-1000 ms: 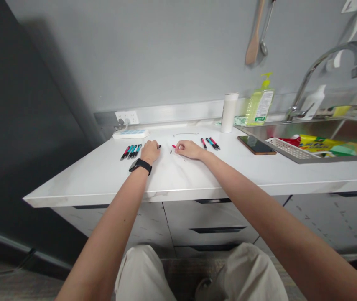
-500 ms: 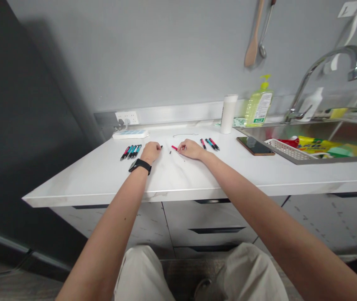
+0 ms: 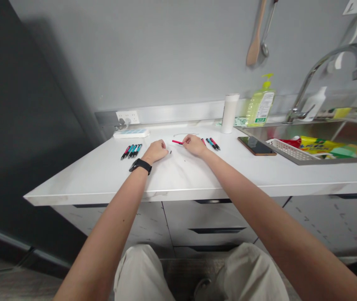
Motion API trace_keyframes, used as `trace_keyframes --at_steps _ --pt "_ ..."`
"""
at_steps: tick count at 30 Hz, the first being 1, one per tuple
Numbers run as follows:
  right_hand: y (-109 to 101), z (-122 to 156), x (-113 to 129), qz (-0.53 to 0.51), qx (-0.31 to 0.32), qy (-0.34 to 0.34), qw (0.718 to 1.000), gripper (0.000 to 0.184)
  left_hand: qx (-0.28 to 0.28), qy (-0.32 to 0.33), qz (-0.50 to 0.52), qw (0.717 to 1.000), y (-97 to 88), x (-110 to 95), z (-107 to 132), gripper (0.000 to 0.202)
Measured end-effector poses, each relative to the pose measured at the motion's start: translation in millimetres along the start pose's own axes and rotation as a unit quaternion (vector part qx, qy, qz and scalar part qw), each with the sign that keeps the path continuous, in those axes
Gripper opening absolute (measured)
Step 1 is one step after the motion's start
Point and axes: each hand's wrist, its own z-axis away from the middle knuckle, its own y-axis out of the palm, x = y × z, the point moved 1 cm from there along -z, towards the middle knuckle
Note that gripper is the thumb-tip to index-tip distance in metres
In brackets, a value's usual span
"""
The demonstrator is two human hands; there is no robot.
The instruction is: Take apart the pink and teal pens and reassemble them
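Observation:
My right hand (image 3: 193, 145) is closed in a pinch near the middle of the counter, on the end of a red pen barrel (image 3: 177, 142) that points left. My left hand (image 3: 156, 151) rests on the counter to its left, fingers bent, thumb and forefinger apart with nothing visible between them. Just right of its fingertips lies a small dark pen part (image 3: 170, 152). Several red and teal pens (image 3: 131, 151) lie side by side to the left of my left hand. Beyond my right hand are more pens (image 3: 212, 144), one partly hidden by it.
A phone (image 3: 256, 146) lies by the sink (image 3: 307, 159). A white cylinder (image 3: 230, 113) and a yellow-green pump bottle (image 3: 260, 104) stand near the wall. A white power strip (image 3: 131, 133) sits at the back left. A thin curved strand (image 3: 186, 134) lies behind my hands.
My left hand has shifted right toward the small dark part, and the black piece at its fingertips no longer shows there. My right hand has moved slightly away from me; more red barrel shows.

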Motion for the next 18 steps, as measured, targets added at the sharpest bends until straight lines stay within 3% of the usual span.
trace_keyframes --at_steps 3,8,14,18 --pt "-1 -2 2 -0.104 -0.002 0.072 0.992 0.005 -0.009 0.011 -0.001 1.0 -0.2 3 0 0.015" --pt "-5 -2 9 -0.295 0.0 0.155 0.943 0.009 -0.001 0.022 0.004 1.0 0.3 6 1 0.024" --pt "-9 -1 12 -0.4 -0.008 0.184 0.898 0.012 0.026 0.007 -0.001 1.0 -0.1 2 1 0.022" --pt "-9 0 11 -0.419 0.004 0.183 0.889 0.012 0.018 -0.006 0.0 1.0 -1.2 2 1 0.02"
